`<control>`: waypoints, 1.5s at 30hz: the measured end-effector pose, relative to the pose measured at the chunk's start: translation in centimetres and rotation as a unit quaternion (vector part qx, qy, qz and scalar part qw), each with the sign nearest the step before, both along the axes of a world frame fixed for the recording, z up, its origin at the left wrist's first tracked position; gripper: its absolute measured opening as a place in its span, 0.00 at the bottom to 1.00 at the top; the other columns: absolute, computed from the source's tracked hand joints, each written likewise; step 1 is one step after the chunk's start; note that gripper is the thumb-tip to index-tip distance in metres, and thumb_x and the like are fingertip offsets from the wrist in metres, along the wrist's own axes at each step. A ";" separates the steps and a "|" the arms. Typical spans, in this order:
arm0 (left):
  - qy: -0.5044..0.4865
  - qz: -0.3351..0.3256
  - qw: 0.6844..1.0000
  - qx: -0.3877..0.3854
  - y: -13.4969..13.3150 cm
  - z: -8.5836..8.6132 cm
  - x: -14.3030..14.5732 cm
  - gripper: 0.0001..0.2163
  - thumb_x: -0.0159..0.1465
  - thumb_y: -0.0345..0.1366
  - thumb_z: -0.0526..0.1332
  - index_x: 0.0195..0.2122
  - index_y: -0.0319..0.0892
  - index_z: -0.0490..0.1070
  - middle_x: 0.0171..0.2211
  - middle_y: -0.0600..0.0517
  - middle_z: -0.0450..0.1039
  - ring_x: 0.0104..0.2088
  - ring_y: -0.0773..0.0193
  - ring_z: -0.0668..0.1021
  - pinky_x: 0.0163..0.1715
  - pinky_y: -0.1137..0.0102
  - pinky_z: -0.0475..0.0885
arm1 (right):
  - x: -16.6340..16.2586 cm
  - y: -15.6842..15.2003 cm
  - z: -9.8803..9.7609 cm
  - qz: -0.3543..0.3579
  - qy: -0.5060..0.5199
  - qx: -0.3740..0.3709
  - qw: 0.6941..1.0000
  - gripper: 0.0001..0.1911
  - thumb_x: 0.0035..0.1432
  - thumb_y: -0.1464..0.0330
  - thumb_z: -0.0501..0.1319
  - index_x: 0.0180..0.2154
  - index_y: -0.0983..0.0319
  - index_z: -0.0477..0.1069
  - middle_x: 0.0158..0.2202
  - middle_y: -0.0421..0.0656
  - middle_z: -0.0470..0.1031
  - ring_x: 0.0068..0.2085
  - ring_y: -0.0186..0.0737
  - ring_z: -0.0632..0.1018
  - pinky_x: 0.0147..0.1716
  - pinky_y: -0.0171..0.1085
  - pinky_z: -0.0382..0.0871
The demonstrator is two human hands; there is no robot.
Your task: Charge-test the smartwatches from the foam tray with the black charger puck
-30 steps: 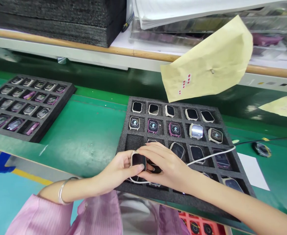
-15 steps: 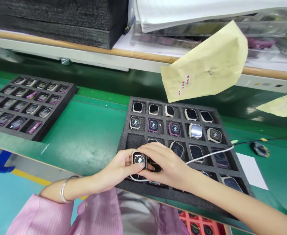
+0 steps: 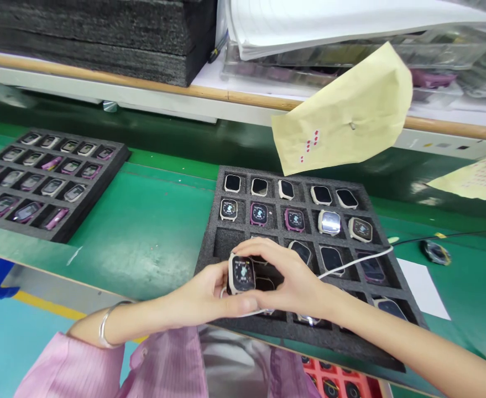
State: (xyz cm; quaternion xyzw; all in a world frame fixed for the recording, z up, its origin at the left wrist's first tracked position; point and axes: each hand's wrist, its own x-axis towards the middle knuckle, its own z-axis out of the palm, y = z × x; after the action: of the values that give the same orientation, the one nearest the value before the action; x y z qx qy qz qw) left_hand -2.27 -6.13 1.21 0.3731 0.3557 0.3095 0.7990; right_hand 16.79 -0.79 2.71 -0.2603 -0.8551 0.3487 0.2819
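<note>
Watch [image 3: 243, 273] with lit dial is grasped by the left hand [image 3: 203, 293] and right hand [image 3: 290, 276] over a foam tray [image 3: 209, 246] on the green surface [image 3: 151, 226].

Lit watch [image 3: 243, 272] turned, thumb off its screen.
The display, dark one second ago and lit by half a second ago, now shows its dial; the watch has shifted slightly to the right in view and tilted, baring more of its pale left side. The left grip [image 3: 203, 293]'s thumb, earlier over the screen's lower corner, has dropped below it, beside the right grip [image 3: 298, 276]'s thumb, and now covers most of the white cable [image 3: 359, 260]'s loop there.
</note>
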 end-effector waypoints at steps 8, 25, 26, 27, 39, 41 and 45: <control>-0.020 -0.104 0.994 -0.006 0.6 0.4 0.1 0.11 0.56 0.34 0.69 0.38 0.38 0.73 0.36 0.48 0.76 0.39 0.60 0.77 0.46 0.64 0.70 | -2.1 2.4 -1.7 -0.051 -0.154 0.154 0.975 0.18 0.54 0.68 0.69 0.46 0.66 0.71 0.52 0.55 0.73 0.53 0.56 0.73 0.50 0.54 0.69; -0.039 -0.003 0.998 -0.047 1.0 0.0 2.5 0.14 0.57 0.33 0.69 0.44 0.38 0.73 0.39 0.46 0.79 0.38 0.61 0.79 0.44 0.64 0.72 | 2.2 3.5 1.1 0.030 -0.337 0.221 0.915 0.14 0.49 0.65 0.72 0.34 0.69 0.77 0.55 0.62 0.70 0.55 0.63 0.72 0.51 0.55 0.70; -0.036 -0.002 0.998 -0.044 1.0 -0.2 2.5 0.14 0.56 0.32 0.69 0.44 0.38 0.74 0.39 0.45 0.79 0.38 0.61 0.80 0.44 0.64 0.72 | 2.6 3.6 0.9 0.021 -0.320 0.210 0.924 0.14 0.49 0.65 0.72 0.33 0.69 0.77 0.55 0.62 0.70 0.55 0.62 0.72 0.52 0.56 0.69; -0.035 -0.004 0.998 -0.044 1.0 -0.4 2.5 0.15 0.56 0.31 0.70 0.44 0.38 0.73 0.40 0.45 0.79 0.39 0.60 0.80 0.44 0.64 0.72 | 3.0 3.7 0.9 0.009 -0.298 0.196 0.934 0.13 0.48 0.66 0.72 0.33 0.68 0.77 0.56 0.61 0.70 0.55 0.62 0.72 0.52 0.56 0.69; -0.006 -0.012 0.999 -0.030 1.7 -0.2 3.0 0.18 0.51 0.32 0.73 0.43 0.38 0.75 0.41 0.46 0.79 0.44 0.57 0.79 0.49 0.63 0.71 | 3.5 0.0 2.1 0.002 -0.157 0.139 0.978 0.12 0.50 0.71 0.69 0.38 0.66 0.75 0.47 0.53 0.77 0.46 0.51 0.79 0.47 0.47 0.74; 0.001 0.005 1.000 -0.014 1.7 -0.2 3.2 0.14 0.55 0.35 0.71 0.42 0.38 0.75 0.40 0.47 0.79 0.43 0.58 0.79 0.47 0.66 0.72 | 3.2 -0.4 1.5 -0.004 -0.158 0.164 0.974 0.10 0.52 0.72 0.66 0.38 0.66 0.74 0.43 0.52 0.79 0.43 0.50 0.79 0.45 0.48 0.74; -0.021 0.027 0.999 -0.010 2.0 -0.3 3.7 0.09 0.58 0.33 0.69 0.39 0.38 0.75 0.35 0.50 0.79 0.39 0.63 0.80 0.41 0.72 0.73 | 3.4 -0.6 0.9 -0.025 -0.148 0.209 0.966 0.09 0.57 0.72 0.64 0.41 0.69 0.73 0.40 0.53 0.80 0.38 0.50 0.80 0.43 0.50 0.75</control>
State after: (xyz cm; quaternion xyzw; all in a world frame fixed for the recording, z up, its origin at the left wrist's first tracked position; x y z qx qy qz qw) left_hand 1.44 -4.14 0.89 0.3491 0.3521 0.3350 0.8012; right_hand 20.15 -1.41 3.58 -0.2652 -0.9344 0.1128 0.2092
